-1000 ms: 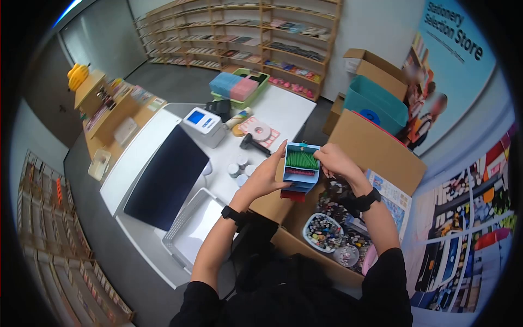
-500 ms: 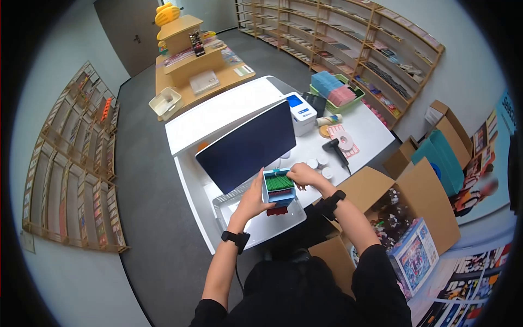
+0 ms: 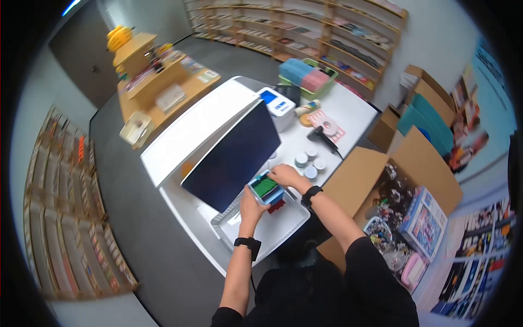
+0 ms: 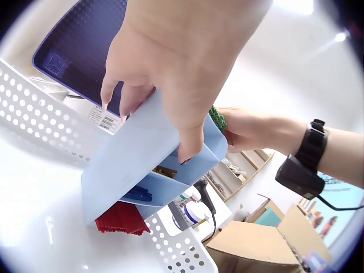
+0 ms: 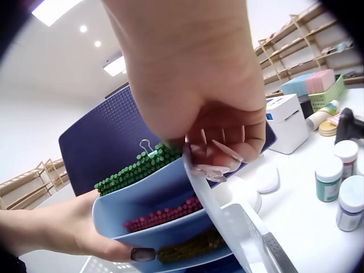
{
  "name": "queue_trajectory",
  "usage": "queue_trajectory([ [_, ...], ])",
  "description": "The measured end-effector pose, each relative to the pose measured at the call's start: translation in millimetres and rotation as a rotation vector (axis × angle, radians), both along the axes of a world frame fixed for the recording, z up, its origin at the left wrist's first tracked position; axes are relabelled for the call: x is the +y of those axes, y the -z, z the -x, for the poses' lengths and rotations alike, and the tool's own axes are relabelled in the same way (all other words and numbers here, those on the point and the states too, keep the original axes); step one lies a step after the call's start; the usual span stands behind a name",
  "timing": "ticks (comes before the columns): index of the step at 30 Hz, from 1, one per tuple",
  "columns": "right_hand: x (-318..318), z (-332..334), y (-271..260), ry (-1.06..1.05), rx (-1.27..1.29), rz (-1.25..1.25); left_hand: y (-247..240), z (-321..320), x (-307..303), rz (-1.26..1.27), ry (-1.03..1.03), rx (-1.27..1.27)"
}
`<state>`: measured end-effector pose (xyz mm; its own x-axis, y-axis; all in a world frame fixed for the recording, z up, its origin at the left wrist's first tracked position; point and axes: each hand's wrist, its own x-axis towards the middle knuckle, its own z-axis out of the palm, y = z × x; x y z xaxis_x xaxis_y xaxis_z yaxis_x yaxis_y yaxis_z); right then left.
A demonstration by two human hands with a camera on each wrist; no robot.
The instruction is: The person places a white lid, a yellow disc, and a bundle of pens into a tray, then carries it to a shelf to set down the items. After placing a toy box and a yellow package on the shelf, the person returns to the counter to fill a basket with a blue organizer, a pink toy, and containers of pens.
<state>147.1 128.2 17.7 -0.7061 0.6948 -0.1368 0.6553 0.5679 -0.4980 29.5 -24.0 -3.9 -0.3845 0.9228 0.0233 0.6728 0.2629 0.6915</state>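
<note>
Over the white perforated plastic basket [image 3: 278, 230], the left hand [image 3: 252, 209] grips the light-blue plastic compartment box [image 4: 132, 151] round its left side; the right hand [image 3: 287, 176], fingers curled, pinches its right edge beside thin green sticks [image 5: 136, 173].

A tilted light-blue compartment box [image 4: 133, 149] of green [image 5: 139, 172], pink, brown, blue and red sticks [image 4: 121, 218] is over the white basket [image 3: 275, 234].

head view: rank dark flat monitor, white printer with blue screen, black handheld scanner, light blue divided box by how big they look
1. Dark flat monitor
2. White printer with blue screen, light blue divided box: too close to rank, box partly covered
3. Black handheld scanner
</note>
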Motion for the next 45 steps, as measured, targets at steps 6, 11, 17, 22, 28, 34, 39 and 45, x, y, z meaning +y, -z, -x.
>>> queue_trajectory([
  [6,-33.1,-46.2,-26.4,0.123,0.23,0.073,4.8,4.4,13.3,-0.02,-0.045,-0.016],
  [11,-73.7,-146.2,-44.0,0.395,0.316,0.359,5.6,0.7,13.8,-0.059,-0.044,0.047],
  [17,-147.7,-310.2,-46.8,0.681,0.341,0.005,30.1,3.6,4.0,-0.062,0.033,0.197],
  [22,-204.4,-392.5,-56.5,0.987,0.212,-0.083,41.8,1.2,-15.3,0.175,0.019,0.383],
  [28,-237.3,-443.4,-52.1,1.071,0.195,-0.137,23.1,-17.0,-25.5,0.429,0.181,0.46],
  [34,-238.7,-497.1,-51.2,1.168,0.165,-0.322,-28.3,-101.9,-1.8,0.142,0.526,0.311],
  [39,-249.3,-528.5,-57.1,1.132,0.165,-0.222,-77.7,-228.1,23.4,0.15,0.821,-0.067],
  [45,-247.9,-537.7,-55.2,1.011,0.143,-0.158,-61.8,-359.1,58.1,0.018,1.147,0.14],
])
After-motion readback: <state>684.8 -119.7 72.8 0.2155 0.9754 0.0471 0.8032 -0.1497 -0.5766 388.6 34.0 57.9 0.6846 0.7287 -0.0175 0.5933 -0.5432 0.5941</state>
